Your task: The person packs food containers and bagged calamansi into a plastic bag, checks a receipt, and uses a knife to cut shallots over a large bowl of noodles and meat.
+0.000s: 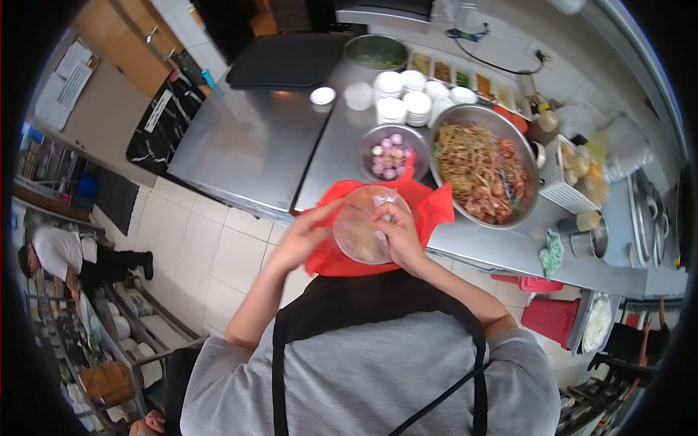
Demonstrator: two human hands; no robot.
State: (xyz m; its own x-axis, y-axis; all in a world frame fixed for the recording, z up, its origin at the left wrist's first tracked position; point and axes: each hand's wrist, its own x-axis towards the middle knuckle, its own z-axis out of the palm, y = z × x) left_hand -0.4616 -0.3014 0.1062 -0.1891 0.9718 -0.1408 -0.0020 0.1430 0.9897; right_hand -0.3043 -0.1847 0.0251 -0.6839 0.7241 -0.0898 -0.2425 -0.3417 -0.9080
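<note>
A clear round plastic container (pixel 356 234) is held in front of my apron, over a red plastic bag (pixel 326 256) that spreads out around it. The fingers of my right hand (pixel 396 229) are closed on the container's right side. My left hand (pixel 302 236), slightly blurred, is at the left edge of the container with its fingers stretched out; whether they touch it I cannot tell. Just beyond the bag, a metal bowl (pixel 366 161) holds peeled purple onions (pixel 388 154) and a red-pink handled thing.
A large steel bowl (pixel 533 190) of shredded food and meat stands on the counter at right. Behind are stacked white cups (pixel 418 105), a steel pot (pixel 376 45) and a black tray (pixel 287 59). A white basket (pixel 565 190) stands right; a person (pixel 62 254) bends at far left.
</note>
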